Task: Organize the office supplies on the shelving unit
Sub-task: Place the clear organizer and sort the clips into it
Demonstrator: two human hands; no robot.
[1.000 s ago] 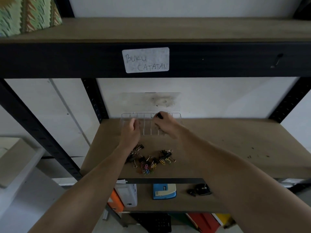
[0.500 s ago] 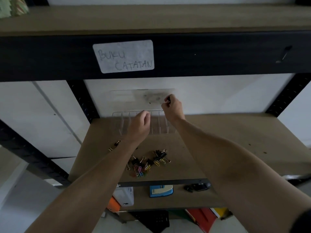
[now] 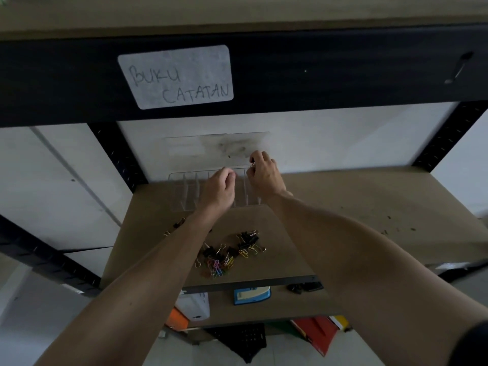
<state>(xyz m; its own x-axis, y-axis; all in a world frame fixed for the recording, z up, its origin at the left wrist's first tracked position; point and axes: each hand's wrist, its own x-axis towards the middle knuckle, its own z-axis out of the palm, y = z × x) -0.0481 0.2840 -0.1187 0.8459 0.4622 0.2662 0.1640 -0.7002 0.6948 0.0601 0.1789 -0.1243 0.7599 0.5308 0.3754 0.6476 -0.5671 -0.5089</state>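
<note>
Brown shelf board (image 3: 343, 220) against white wall (image 3: 330, 136), hands (image 3: 220, 190) curled over clear organizer (image 3: 184, 188), right hand (image 3: 264, 174) perhaps pinching a clip.

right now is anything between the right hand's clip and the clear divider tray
Nothing visible. The right hand pinches a small clip right over the right end of the clear tray, whose lid stands open behind. The left hand hovers beside it, over the middle slots.

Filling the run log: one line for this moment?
stage: sorting clips | right hand: pinches clip over tray | left hand: curled at tray | pile: on shelf
</note>
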